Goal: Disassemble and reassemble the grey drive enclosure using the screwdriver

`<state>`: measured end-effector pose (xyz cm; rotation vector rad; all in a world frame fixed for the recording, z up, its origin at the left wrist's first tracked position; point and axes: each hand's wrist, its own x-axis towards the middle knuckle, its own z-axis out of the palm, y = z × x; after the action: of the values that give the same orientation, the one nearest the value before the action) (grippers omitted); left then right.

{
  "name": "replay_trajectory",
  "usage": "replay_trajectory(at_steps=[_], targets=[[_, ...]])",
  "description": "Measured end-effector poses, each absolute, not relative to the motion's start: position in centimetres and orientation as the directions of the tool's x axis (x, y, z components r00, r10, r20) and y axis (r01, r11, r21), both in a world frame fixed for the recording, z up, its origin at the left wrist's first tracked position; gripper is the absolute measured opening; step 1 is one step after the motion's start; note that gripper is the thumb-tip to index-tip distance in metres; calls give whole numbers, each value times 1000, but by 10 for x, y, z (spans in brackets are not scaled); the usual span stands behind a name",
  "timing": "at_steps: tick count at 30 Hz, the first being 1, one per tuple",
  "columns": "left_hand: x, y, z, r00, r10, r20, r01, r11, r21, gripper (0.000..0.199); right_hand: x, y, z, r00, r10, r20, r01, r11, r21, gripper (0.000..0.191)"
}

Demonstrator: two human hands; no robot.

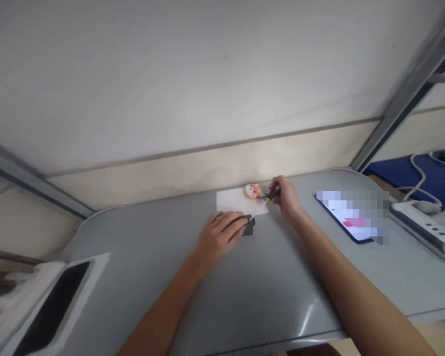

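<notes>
My right hand (285, 198) is closed around the black and yellow handle of a screwdriver (260, 207). Its thin metal shaft slants down and left, with the tip at a small dark block-shaped part (248, 227). Fingers of my left hand (220, 231) lie over that dark part and hold it on the grey table; they cover much of it, so its kind is unclear. Just behind sits a white sheet of paper (232, 200). An orange and white animal-faced object (252, 191) rests at the paper's back edge, close to the screwdriver handle.
A lit phone (343, 215), partly blurred out, lies to the right on the grey table (141, 257). Beyond it is a white power strip (422, 230) with cables. A dark flat panel in a white border (55, 306) is at the front left. The wall (193, 168) bounds the back.
</notes>
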<state>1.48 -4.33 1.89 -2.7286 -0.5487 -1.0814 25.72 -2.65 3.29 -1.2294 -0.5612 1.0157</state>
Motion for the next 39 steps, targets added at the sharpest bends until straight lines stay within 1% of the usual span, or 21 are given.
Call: replay_trajectory(at_steps=[7,12,21,24,31,39], targets=[[15,-43,18,671,254,696,385,-922,-35,14,257,-28,34,475,866,-156,-320,5,-947,22],[15,-43,19,676,278,682,391,-920,-13,19,256,-27,35,484,858,-169,-328,-1,-945,22],[14,-42,19,677,257,690,375,-927,-22,20,257,-28,34,472,868,-155,-306,-4,-952,23],[15,-43,20,676,253,692,372,-928,-24,20,256,-29,37,472,864,-173,-323,-12,-946,22],[15,-43,20,673,277,686,379,-925,1,27,256,-29,39,472,866,-166,-356,15,-934,22],[14,-43,20,676,279,682,381,-925,0,22,255,-29,36,467,871,-156,-318,1,-948,21]])
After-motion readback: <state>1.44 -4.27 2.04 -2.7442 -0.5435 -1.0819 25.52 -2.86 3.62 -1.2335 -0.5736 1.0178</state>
